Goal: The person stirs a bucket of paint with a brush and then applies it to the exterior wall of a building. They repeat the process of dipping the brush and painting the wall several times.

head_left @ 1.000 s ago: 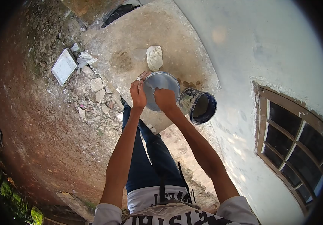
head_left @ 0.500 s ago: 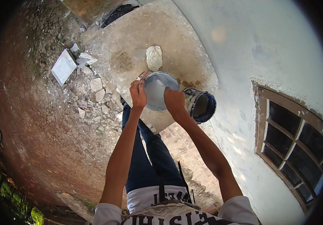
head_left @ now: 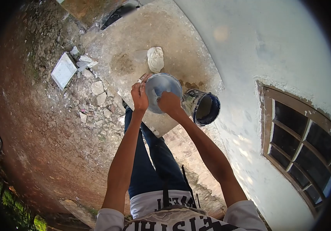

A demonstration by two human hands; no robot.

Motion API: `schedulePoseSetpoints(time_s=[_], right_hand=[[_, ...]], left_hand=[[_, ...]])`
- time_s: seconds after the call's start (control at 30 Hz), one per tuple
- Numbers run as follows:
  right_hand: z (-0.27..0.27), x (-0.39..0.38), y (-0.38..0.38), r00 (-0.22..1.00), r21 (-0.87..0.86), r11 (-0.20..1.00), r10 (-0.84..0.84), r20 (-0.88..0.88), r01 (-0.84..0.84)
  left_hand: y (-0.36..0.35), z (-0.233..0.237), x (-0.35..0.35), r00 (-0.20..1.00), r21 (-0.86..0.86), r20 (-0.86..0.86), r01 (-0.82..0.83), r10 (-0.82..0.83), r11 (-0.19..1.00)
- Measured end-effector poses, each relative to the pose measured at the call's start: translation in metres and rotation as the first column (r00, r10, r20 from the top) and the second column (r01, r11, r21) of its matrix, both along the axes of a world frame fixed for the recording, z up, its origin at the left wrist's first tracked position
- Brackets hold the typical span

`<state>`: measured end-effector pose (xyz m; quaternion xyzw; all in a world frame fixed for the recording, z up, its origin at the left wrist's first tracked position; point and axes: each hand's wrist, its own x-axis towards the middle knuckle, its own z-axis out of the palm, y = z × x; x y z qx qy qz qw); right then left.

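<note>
A grey round bucket (head_left: 166,81) stands on the dusty slab in front of me, with a pale, wet-looking mix in its bottom. My left hand (head_left: 140,97) is closed on the bucket's left rim, fingertips over the edge. Inside the bucket, my right hand (head_left: 170,103) is closed in a fist near the right and front side. Whatever it grips is mostly hidden; only a small pale part shows at the fingers. Just right of the bucket is a dark-rimmed paint pail (head_left: 208,109), tilted, with grey residue inside. A crumpled white bag (head_left: 156,59) lies beyond the bucket.
The stone slab (head_left: 165,27) runs along a whitish wall (head_left: 242,50). A wood-framed window (head_left: 300,142) is at the right. On the left lie a white rectangular tray (head_left: 64,71), scraps of plastic (head_left: 86,61) and broken rubble (head_left: 97,87) on bare earth.
My right hand has moved left and slightly down within the bucket. My left hand stays on the rim. The view has shifted slightly.
</note>
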<state>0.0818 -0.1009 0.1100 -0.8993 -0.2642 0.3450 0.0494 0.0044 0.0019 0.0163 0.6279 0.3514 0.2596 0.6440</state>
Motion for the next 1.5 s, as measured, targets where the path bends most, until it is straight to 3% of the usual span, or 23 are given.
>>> schedulePoseSetpoints(time_s=[0.23,0.3,0.53,0.6,0.67,0.7,0.77,0.87,0.9,1.0,1.07,1.1,1.17,1.2,1.27,1.3,1.47,1.5], right_hand=[[0.015,-0.005,-0.018,0.985,0.069,0.983,-0.169,-0.036,0.171],[0.035,-0.009,-0.029,0.984,0.226,0.958,-0.180,-0.006,0.176],[0.088,-0.039,-0.062,0.976,0.099,0.977,-0.199,0.089,0.190],[0.083,-0.054,-0.079,0.955,0.205,0.944,-0.281,0.094,0.257],[0.075,-0.071,-0.095,0.953,0.255,0.929,-0.294,0.067,0.269],[0.073,-0.077,-0.099,0.952,0.240,0.933,-0.296,0.078,0.270],[0.067,-0.084,-0.107,0.954,0.173,0.944,-0.294,0.064,0.279],[0.059,-0.089,-0.111,0.949,0.236,0.929,-0.308,0.065,0.286],[0.063,-0.088,-0.108,0.939,0.184,0.922,-0.345,-0.010,0.340],[0.056,-0.094,-0.116,0.941,0.224,0.918,-0.338,0.014,0.326],[0.054,-0.095,-0.118,0.941,0.225,0.916,-0.339,-0.005,0.331],[0.055,-0.095,-0.118,0.934,0.225,0.909,-0.356,-0.019,0.351],[0.057,-0.095,-0.117,0.927,0.233,0.899,-0.374,-0.036,0.372],[0.058,-0.095,-0.118,0.922,0.233,0.893,-0.385,-0.045,0.384],[0.060,-0.094,-0.118,0.919,0.242,0.888,-0.391,-0.056,0.392],[0.062,-0.094,-0.119,0.919,0.240,0.888,-0.390,-0.058,0.392],[0.056,-0.108,-0.126,0.925,0.364,0.866,-0.378,0.026,0.343],[0.055,-0.109,-0.127,0.918,0.320,0.865,-0.392,-0.049,0.387]], left_hand=[[0.002,0.000,0.000,1.000,0.066,-0.018,0.018,-0.017,0.998],[0.002,-0.004,-0.003,1.000,0.034,-0.016,0.027,-0.027,0.999],[-0.002,-0.011,-0.001,1.000,0.038,0.028,-0.008,0.007,0.999],[0.001,-0.003,0.000,0.998,0.041,0.045,-0.040,0.038,0.998],[0.006,0.020,-0.005,0.959,0.170,-0.262,0.153,-0.105,0.974],[0.006,0.019,-0.005,0.960,0.172,-0.262,0.150,-0.101,0.974],[0.004,0.018,0.000,0.995,0.137,-0.092,0.042,-0.029,0.990],[0.005,0.017,-0.003,0.978,0.105,-0.199,0.090,-0.068,0.990],[0.007,0.016,-0.004,0.979,0.111,-0.192,0.092,-0.069,0.990],[0.007,0.028,-0.002,0.980,0.196,-0.173,0.132,-0.098,0.972],[0.015,0.070,-0.001,0.922,0.342,-0.293,0.347,-0.251,0.873],[0.016,0.076,-0.004,0.923,0.351,-0.294,0.344,-0.247,0.871],[0.017,0.091,-0.013,0.860,0.464,-0.418,0.480,-0.294,0.744],[0.015,0.096,-0.020,0.860,0.469,-0.419,0.479,-0.291,0.742],[0.011,0.108,-0.037,0.750,0.452,-0.541,0.642,-0.382,0.619],[0.007,0.118,-0.043,0.654,0.363,-0.639,0.720,-0.404,0.591],[-0.005,0.117,-0.063,0.578,0.308,-0.734,0.751,-0.357,0.585],[-0.006,0.121,-0.064,0.540,0.286,-0.766,0.772,-0.349,0.567]])
